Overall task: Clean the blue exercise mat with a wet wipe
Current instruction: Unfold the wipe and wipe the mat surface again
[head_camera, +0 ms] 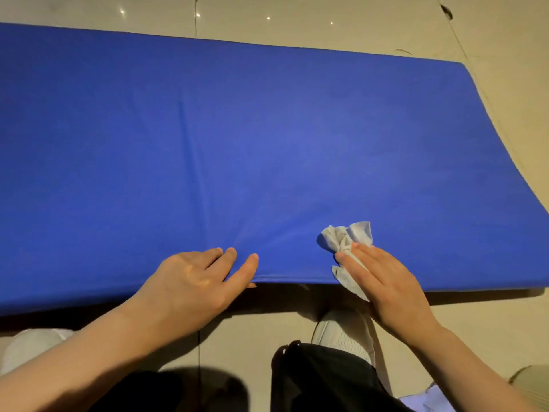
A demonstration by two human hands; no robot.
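On mat near edge: left hand flat, fingers straight; right hand presses crumpled wipe.

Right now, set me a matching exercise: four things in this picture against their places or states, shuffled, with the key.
Things:
1. left hand
2. right hand
3. wet wipe
4. white shoe

Places or states:
A. crumpled on the blue mat
B. on the tiled floor, below the mat's near edge
C. fingers flat at the mat's near edge, holding nothing
D. pressing on the wipe

Pairs: 1-C, 2-D, 3-A, 4-B
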